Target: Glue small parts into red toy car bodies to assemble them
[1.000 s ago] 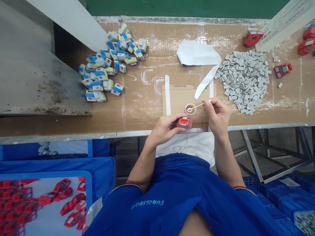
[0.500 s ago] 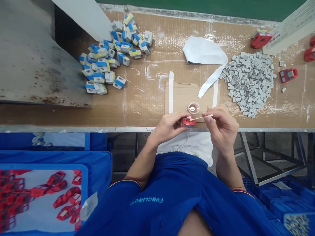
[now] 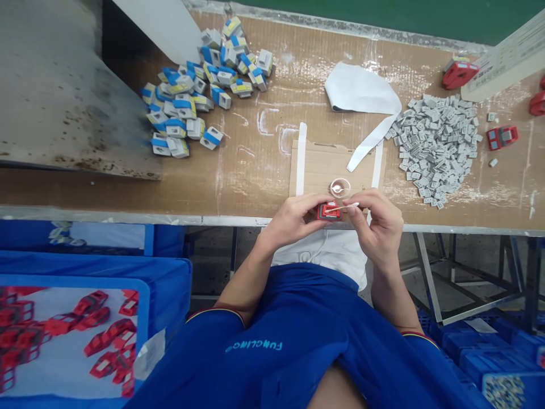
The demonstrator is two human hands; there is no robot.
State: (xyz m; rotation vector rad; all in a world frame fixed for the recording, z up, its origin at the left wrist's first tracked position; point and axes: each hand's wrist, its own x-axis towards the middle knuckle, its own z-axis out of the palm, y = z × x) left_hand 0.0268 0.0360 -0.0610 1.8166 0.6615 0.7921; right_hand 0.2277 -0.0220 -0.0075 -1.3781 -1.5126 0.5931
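Note:
Near the table's front edge, my left hand (image 3: 297, 217) is closed on a red toy car part (image 3: 330, 212) with a recess facing up. My right hand (image 3: 377, 222) pinches a cotton swab (image 3: 344, 208). The swab's far tip lies in the recess of the red part; its white near end shows at my fingertips. Just beyond my hands stands a small clear cup (image 3: 340, 188) with a shiny surface inside. It rests on a cardboard sheet (image 3: 326, 162) held by white tape strips.
A pile of small grey pieces (image 3: 436, 147) lies to the right, beside a red toy car (image 3: 503, 137). White cloth (image 3: 361, 91) lies further back. Blue, white and yellow blocks (image 3: 183, 108) are heaped left by a metal box (image 3: 51, 96). A blue crate (image 3: 142, 335) holds red parts.
My right hand has moved left and closer to the red part, and the swab tip has shifted left along its recess. The whole view has shifted slightly.

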